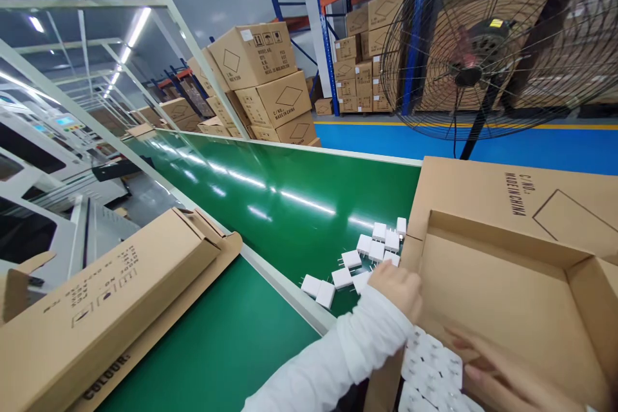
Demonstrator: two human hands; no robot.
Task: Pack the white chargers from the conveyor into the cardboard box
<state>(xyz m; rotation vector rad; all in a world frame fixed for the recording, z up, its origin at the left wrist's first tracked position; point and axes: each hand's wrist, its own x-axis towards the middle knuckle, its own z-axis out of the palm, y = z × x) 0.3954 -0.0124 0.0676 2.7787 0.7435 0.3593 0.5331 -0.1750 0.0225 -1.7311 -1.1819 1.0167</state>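
Note:
Several white plug adapters (376, 250) with metal prongs lie loose on the green conveyor belt (232, 183), against the side of a cardboard box. My left hand (396, 290), in a white sleeve, is over the nearest adapters with its fingers curled closed; what they hold, if anything, is hidden. Below it, more white adapters (431, 367) stand packed in rows inside the open cardboard box (506, 290). Beside these rows is my right hand (506, 373), blurred, its fingers stretched out and apart from each other.
A long cardboard carton (111, 296) lies at the left, across the belt's near side. Stacked cartons (275, 96) stand behind the belt. A black floor fan (483, 58) rises beyond the open box, before shelving. White metal posts (193, 45) frame the line.

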